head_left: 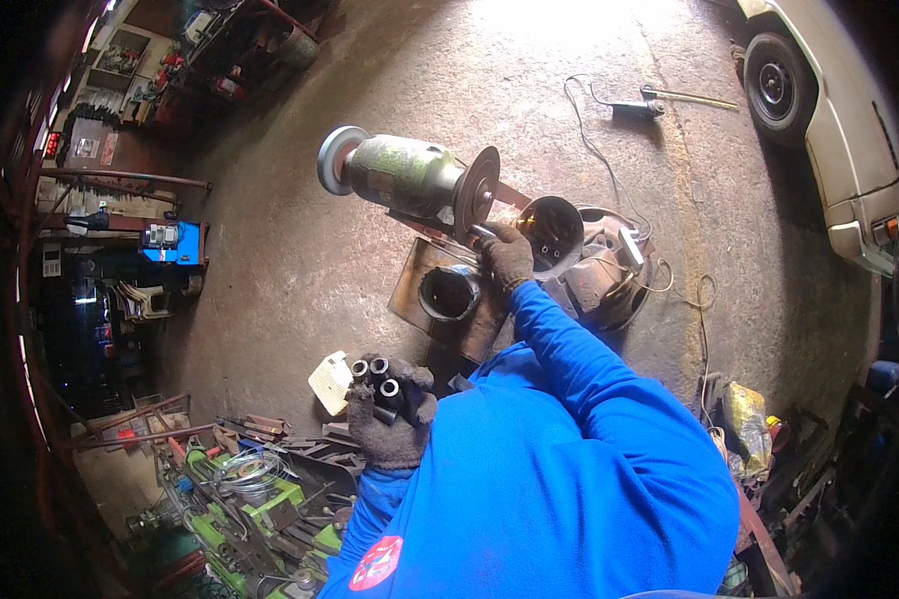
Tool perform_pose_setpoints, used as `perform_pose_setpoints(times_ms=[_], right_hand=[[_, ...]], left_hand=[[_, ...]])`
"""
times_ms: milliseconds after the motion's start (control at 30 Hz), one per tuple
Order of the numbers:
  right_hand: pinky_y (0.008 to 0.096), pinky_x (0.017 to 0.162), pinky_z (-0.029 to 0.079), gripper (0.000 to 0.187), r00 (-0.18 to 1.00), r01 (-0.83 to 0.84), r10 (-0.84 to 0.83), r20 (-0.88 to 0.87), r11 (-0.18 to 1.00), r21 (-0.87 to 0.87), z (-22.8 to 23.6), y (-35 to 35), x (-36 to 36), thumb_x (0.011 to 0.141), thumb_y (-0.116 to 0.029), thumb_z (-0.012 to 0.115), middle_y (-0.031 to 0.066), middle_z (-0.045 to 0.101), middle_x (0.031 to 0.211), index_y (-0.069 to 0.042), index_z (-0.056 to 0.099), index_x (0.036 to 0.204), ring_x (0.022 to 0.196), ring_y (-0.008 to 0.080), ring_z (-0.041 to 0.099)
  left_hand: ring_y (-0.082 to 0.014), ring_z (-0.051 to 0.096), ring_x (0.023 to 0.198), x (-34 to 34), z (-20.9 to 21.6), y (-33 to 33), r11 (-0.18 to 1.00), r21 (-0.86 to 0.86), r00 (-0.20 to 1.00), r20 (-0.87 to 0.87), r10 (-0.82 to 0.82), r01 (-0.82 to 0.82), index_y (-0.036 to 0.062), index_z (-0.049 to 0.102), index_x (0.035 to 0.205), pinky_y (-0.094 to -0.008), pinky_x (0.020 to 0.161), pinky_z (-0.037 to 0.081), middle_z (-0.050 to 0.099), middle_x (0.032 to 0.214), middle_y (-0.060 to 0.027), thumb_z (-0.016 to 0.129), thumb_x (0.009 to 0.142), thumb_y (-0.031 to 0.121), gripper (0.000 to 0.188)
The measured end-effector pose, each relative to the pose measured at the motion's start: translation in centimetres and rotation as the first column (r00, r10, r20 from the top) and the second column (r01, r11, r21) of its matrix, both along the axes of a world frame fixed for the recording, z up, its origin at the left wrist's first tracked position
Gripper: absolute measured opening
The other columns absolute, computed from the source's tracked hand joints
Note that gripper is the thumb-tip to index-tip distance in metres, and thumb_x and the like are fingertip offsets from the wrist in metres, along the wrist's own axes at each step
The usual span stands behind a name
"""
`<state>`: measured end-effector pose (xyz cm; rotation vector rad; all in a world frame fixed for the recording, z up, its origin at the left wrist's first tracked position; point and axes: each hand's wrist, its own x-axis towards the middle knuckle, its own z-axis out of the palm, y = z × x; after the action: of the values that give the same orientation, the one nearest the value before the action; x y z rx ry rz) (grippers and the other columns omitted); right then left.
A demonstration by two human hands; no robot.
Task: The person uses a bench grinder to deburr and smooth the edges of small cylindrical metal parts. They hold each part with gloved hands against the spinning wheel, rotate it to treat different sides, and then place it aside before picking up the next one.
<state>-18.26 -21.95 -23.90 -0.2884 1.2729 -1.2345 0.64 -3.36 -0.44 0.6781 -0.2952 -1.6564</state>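
My left hand [398,429], in a dark knit glove, is closed around several short metal tubes [390,387] whose bright ring ends face up. My right hand [509,262], gloved alike, pinches a short metal tube [482,232] just below the right wheel [477,188] of a green double-ended grinder [405,170]. Whether the tube touches the wheel I cannot tell. A pale grey wheel [336,160] is on the grinder's other end. Right of my hand stands a round metal can [567,216] with small pieces inside. A dark round pot [448,294] sits below the grinder.
A hand-held power tool [634,108] lies on the concrete floor, its cord running toward the can. Scrap metal and green machine parts [270,514] crowd the lower left. A pale vehicle [849,130] stands at the right. A blue machine [175,243] is at the left.
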Motion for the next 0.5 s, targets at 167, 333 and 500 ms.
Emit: perform_pose_setpoints(times_ms=[167, 333, 500], right_hand=[[0.0321, 0.057, 0.055, 0.030, 1.000, -0.027, 0.027, 0.010, 1.000, 0.004, -0.9, -0.2, -0.4, 0.109, -0.027, 0.067, 0.0115, 0.082, 0.091, -0.001, 0.080, 0.117, 0.064, 0.0163, 0.071], [0.0334, 0.053, 0.053, 0.044, 0.814, -0.310, 0.216, -0.539, 0.946, -0.089, -1.0, -0.5, -0.3, 0.112, -0.041, 0.058, 0.0108, 0.079, 0.080, -0.002, 0.079, 0.110, 0.058, 0.0176, 0.068], [0.0394, 0.064, 0.055, 0.032, 0.791, -0.290, 0.112, -0.602, 0.934, -0.208, -11.6, -1.8, 0.4, 0.104, -0.027, 0.061, 0.0136, 0.078, 0.087, -0.004, 0.077, 0.119, 0.070, 0.0252, 0.072]], left_hand=[[-0.0420, 0.070, 0.119, 0.2, -0.3, 0.0, 1.000, 0.005, 1.000, 0.005, -0.013, 0.013, 0.0179, 0.065, 0.149, -0.0442, 0.065, 0.061, 0.075, 0.130, -0.0172, 0.066, 0.109, 0.040, 0.046], [-0.0421, 0.068, 0.121, 0.6, -0.6, 0.7, 0.998, 0.054, 0.999, -0.028, 0.027, -0.025, 0.0185, 0.064, 0.149, -0.0449, 0.066, 0.060, 0.074, 0.131, -0.0164, 0.064, 0.110, 0.041, 0.045], [-0.0423, 0.068, 0.122, 0.3, -0.8, 0.0, 0.999, 0.025, 0.997, -0.073, -0.032, 0.034, 0.0188, 0.064, 0.149, -0.0448, 0.067, 0.060, 0.074, 0.133, -0.0160, 0.062, 0.110, 0.041, 0.045]])
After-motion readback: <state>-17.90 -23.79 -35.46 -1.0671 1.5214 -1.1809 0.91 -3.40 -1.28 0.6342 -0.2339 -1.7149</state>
